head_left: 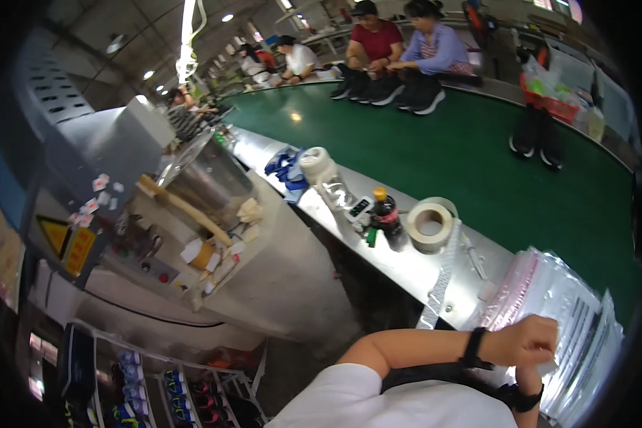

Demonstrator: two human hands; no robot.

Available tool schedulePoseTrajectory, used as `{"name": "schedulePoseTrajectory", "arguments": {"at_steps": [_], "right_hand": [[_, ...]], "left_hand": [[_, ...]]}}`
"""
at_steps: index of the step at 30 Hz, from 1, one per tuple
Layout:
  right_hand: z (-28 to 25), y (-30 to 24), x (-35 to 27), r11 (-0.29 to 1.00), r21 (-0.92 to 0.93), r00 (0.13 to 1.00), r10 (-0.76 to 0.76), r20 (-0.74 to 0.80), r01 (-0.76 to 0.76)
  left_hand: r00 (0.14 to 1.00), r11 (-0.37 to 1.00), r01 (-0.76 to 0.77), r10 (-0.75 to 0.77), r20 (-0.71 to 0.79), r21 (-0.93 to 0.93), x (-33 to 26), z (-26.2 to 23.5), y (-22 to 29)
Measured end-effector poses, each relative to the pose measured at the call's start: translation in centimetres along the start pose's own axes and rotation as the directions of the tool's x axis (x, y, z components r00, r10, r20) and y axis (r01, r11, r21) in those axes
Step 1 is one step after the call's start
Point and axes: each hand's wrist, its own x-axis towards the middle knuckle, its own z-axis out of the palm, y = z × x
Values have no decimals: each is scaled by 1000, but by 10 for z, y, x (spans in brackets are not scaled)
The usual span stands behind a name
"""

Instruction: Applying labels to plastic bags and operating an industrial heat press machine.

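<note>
My left hand is curled into a fist at the lower right, with a black band on its wrist. It hovers over a stack of clear plastic bags on the steel ledge. A small pale scrap shows under the fist; I cannot tell whether it is held. My right hand rises from the bottom edge just below, wearing a black watch. Its fingers are hidden behind the left fist.
A wide tape roll, a dark bottle with a yellow cap, a white roll and blue cloth line the ledge. Black shoes ride the green belt; several seated people work at its far side. A grey machine stands on the left.
</note>
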Motion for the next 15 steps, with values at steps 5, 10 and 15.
{"name": "schedulePoseTrajectory", "arguments": {"at_steps": [5,10,15], "right_hand": [[-12,10,6,611,-789,905,-366,-219,56],[2,30,0,523,-849,923,-288,-256,-72],[-15,19,-11,639,-760,898,-257,-357,-119]], "left_hand": [[967,859,200,-249,44,472,-64,-53,-49],[898,787,403,-437,-38,468,-86,-50,-62],[668,644,718,-744,1,263,-76,-62,-66]]}}
